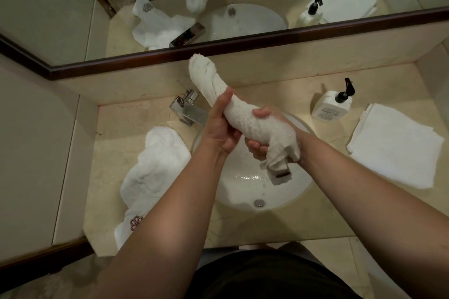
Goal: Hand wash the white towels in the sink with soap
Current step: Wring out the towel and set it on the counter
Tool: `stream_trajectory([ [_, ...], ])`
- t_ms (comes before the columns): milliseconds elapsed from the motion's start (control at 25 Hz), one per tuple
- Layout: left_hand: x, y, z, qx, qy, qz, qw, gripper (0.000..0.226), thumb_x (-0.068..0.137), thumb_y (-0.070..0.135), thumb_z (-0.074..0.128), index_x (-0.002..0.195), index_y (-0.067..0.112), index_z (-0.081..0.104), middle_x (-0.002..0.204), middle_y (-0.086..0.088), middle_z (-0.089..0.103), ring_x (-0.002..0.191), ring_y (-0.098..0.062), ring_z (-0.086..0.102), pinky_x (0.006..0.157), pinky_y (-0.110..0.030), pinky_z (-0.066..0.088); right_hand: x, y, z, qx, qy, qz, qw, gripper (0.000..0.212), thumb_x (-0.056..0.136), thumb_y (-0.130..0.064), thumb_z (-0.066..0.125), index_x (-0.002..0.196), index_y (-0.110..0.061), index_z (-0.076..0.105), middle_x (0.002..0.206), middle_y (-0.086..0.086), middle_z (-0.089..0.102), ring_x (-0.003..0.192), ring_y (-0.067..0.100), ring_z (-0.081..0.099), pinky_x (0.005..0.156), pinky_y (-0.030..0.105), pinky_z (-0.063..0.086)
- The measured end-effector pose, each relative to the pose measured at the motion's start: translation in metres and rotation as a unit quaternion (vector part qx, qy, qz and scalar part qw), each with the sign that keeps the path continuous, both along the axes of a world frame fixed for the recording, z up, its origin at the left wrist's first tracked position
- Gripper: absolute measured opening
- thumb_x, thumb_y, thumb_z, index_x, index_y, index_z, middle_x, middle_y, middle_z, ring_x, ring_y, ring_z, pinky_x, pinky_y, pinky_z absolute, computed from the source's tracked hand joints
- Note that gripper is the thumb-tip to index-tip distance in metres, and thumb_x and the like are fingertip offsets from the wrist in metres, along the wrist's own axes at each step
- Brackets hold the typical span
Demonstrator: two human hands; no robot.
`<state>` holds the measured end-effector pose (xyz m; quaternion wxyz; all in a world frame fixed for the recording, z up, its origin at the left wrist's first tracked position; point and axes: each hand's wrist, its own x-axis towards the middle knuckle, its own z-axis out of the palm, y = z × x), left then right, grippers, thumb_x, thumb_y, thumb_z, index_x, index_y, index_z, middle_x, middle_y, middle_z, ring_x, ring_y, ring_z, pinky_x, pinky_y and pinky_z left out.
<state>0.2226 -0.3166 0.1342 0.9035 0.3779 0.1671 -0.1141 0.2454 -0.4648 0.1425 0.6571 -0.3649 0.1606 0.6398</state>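
Wringing a rolled towel (245, 116) over the sink (291, 192), so drips likely fall into the basin. Left hand (220, 126) grips its middle, right hand (261, 138) clamps the lower end, hands close together. Soap (331, 104) sits right; another towel (155, 165) left.

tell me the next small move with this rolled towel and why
Probably twist harder, hands turning opposite ways. Both the left hand and right hand grip the rolled towel above the sink, so wrung water should fall into the basin.
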Motion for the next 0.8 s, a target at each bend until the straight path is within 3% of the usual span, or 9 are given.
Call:
stream_trajectory([
  [80, 0.003, -0.002, 0.004, -0.012, 0.012, -0.009, 1.0, 0.027, 0.058, 0.037, 0.086, 0.072, 0.017, 0.074, 0.083, 0.0, 0.071, 0.08, -0.017, 0.069, 0.074, -0.032, 0.056, -0.003, 0.004, 0.003, -0.063, -0.037, -0.033, 0.997, 0.057, 0.072, -0.06, 0.062, 0.09, -0.007, 0.061, 0.059, 0.006, 0.059, 0.045, 0.013, 0.057, 0.045, 0.02, 0.05],
  [120, 0.004, -0.003, 0.002, 0.016, 0.025, -0.006, 1.0, 0.015, 0.066, 0.033, 0.079, 0.068, 0.018, 0.075, 0.084, -0.001, 0.072, 0.081, -0.017, 0.068, 0.071, -0.031, 0.055, -0.005, 0.005, 0.001, -0.1, -0.081, -0.055, 0.99, 0.058, 0.076, -0.066, 0.06, 0.096, -0.01, 0.061, 0.06, 0.006, 0.06, 0.046, 0.013, 0.056, 0.044, 0.02, 0.049],
  [200, 0.005, -0.006, -0.003, 0.076, 0.069, 0.012, 0.995, 0.023, 0.077, 0.03, 0.071, 0.057, 0.02, 0.07, 0.07, 0.001, 0.068, 0.064, -0.015, 0.064, 0.054, -0.025, 0.046, -0.005, 0.008, -0.007, -0.162, -0.187, -0.091, 0.965, 0.062, 0.084, -0.075, 0.048, 0.102, -0.018, 0.064, 0.066, 0.008, 0.061, 0.05, 0.016, 0.055, 0.045, 0.023, 0.047],
  [280, 0.008, -0.012, -0.006, 0.074, 0.132, 0.064, 0.987, 0.038, 0.088, 0.022, 0.067, 0.05, 0.018, 0.065, 0.058, 0.001, 0.061, 0.053, -0.013, 0.059, 0.056, -0.029, 0.044, -0.008, 0.014, -0.017, -0.224, -0.283, -0.109, 0.926, 0.064, 0.088, -0.075, 0.039, 0.103, -0.02, 0.069, 0.071, 0.011, 0.063, 0.054, 0.019, 0.057, 0.052, 0.03, 0.047],
  [400, 0.011, -0.022, -0.012, 0.033, 0.193, 0.142, 0.97, 0.028, 0.088, 0.006, 0.064, 0.06, 0.011, 0.059, 0.054, -0.003, 0.056, 0.052, -0.015, 0.057, 0.061, -0.03, 0.051, -0.013, 0.017, -0.03, -0.291, -0.414, -0.103, 0.856, 0.061, 0.097, -0.062, 0.038, 0.09, -0.01, 0.07, 0.064, 0.004, 0.063, 0.054, 0.011, 0.058, 0.059, 0.03, 0.045],
  [480, 0.013, -0.026, -0.017, 0.043, 0.214, 0.174, 0.96, 0.025, 0.084, 0.002, 0.064, 0.062, 0.009, 0.055, 0.053, -0.004, 0.054, 0.051, -0.015, 0.054, 0.058, -0.029, 0.051, -0.018, 0.016, -0.035, -0.3, -0.458, -0.119, 0.828, 0.056, 0.102, -0.05, 0.041, 0.066, -0.011, 0.06, 0.052, -0.001, 0.053, 0.046, 0.009, 0.048, 0.053, 0.028, 0.038],
  [560, 0.014, -0.029, -0.018, 0.056, 0.238, 0.194, 0.95, 0.024, 0.08, 0.0, 0.063, 0.059, 0.007, 0.053, 0.051, -0.005, 0.052, 0.048, -0.017, 0.052, 0.057, -0.029, 0.049, -0.023, 0.017, -0.035, -0.313, -0.503, -0.122, 0.797, 0.057, 0.101, -0.049, 0.041, 0.056, -0.015, 0.05, 0.05, 0.0, 0.048, 0.048, 0.014, 0.045, 0.054, 0.031, 0.034],
  [720, 0.014, -0.033, -0.012, 0.098, 0.28, 0.185, 0.937, 0.02, 0.074, 0.002, 0.061, 0.058, 0.008, 0.05, 0.047, -0.003, 0.052, 0.04, -0.016, 0.05, 0.05, -0.025, 0.046, -0.031, 0.018, -0.036, -0.335, -0.621, -0.048, 0.707, 0.065, 0.094, -0.054, 0.021, 0.07, -0.006, 0.058, 0.065, 0.016, 0.06, 0.066, 0.032, 0.056, 0.065, 0.043, 0.04],
  [800, 0.015, -0.032, -0.009, 0.106, 0.288, 0.183, 0.934, 0.018, 0.073, 0.002, 0.06, 0.059, 0.008, 0.049, 0.047, -0.003, 0.052, 0.041, -0.016, 0.051, 0.051, -0.027, 0.047, -0.032, 0.017, -0.036, -0.336, -0.599, -0.079, 0.722, 0.067, 0.094, -0.056, 0.025, 0.071, -0.004, 0.062, 0.067, 0.015, 0.062, 0.068, 0.031, 0.059, 0.066, 0.044, 0.043],
])
